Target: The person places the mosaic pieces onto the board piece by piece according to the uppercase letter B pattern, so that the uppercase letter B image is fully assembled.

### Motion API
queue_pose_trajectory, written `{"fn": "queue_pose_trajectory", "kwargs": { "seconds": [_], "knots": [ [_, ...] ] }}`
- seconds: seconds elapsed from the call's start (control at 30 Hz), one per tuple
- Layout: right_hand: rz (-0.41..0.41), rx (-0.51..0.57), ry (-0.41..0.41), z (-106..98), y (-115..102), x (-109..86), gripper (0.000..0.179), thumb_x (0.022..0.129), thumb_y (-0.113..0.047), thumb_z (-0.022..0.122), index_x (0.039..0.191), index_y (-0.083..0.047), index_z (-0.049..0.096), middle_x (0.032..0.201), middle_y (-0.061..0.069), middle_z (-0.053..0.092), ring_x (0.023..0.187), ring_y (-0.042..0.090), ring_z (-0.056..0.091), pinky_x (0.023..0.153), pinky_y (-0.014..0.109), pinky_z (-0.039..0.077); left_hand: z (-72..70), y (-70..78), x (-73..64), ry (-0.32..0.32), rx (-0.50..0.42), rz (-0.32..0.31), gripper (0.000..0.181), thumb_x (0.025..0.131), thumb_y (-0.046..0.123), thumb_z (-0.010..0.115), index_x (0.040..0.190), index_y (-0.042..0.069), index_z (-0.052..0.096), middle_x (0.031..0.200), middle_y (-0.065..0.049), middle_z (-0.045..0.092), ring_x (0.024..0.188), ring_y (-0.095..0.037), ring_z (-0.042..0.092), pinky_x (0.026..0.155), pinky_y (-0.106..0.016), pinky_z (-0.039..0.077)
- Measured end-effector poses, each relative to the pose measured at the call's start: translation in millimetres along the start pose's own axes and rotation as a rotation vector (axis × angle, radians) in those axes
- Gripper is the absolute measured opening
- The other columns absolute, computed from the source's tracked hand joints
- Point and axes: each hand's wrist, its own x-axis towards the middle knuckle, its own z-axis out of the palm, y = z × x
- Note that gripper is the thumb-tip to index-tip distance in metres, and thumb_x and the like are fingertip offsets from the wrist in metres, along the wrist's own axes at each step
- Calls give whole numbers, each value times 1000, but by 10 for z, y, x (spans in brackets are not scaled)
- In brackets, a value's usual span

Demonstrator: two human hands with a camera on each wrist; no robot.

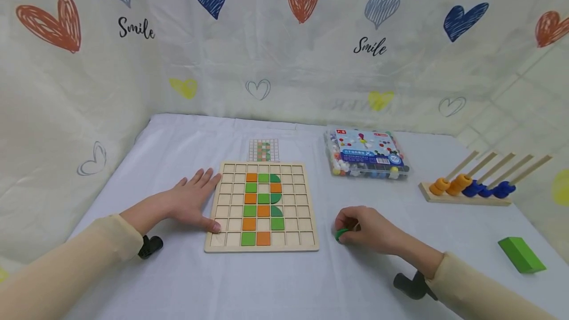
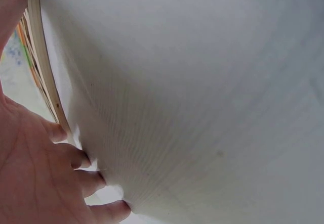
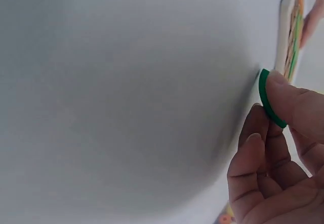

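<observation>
A wooden grid board (image 1: 291, 238) lies flat on the white-covered table, with orange, light green and dark green rounded pieces set in its middle columns. My left hand (image 1: 191, 201) is spread at the board's left side, thumb on the rim and fingertips near the upper left edge. In the left wrist view its fingers (image 2: 83, 181) reach past the board's edge. To the right of the board, my right hand (image 1: 371, 228) pinches a dark green curved-edged tile (image 3: 270, 100) between thumb and fingers, low over the cloth.
A small printed pattern card (image 1: 264, 150) lies just behind the board. Further right are a clear plastic box (image 1: 369, 154) of coloured beads and a wooden peg stand (image 1: 467, 196) with orange and blue pieces. A green block (image 1: 521, 255) sits near the right edge.
</observation>
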Motion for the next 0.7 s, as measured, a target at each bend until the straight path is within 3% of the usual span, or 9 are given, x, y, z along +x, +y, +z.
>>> {"fn": "queue_pose_trajectory", "kwargs": {
  "seconds": [0.2,0.37,0.7],
  "knots": [
    [-71,143,12,17,-140,87,8,91,-5,74,98,-5,71,96,2,71,83,14,59,72,22,52,6,-8,-5,-4,-3,-2,137,71,78,74,162,-2,11,169,-30,5,155,-53,4,117,-78,13],
    [-83,179,9,94,-305,202,13,93,-1,70,104,-5,75,100,4,74,84,16,60,72,20,51,2,-8,-6,-6,-8,4,136,72,78,74,162,-2,11,169,-30,4,155,-54,4,116,-78,13],
    [-11,253,44,279,-583,420,15,87,-6,80,98,-3,70,85,3,68,80,14,61,72,21,53,-8,1,-4,-2,-1,3,135,72,77,74,162,-3,11,169,-31,5,155,-54,4,116,-78,13]
  ]
}}
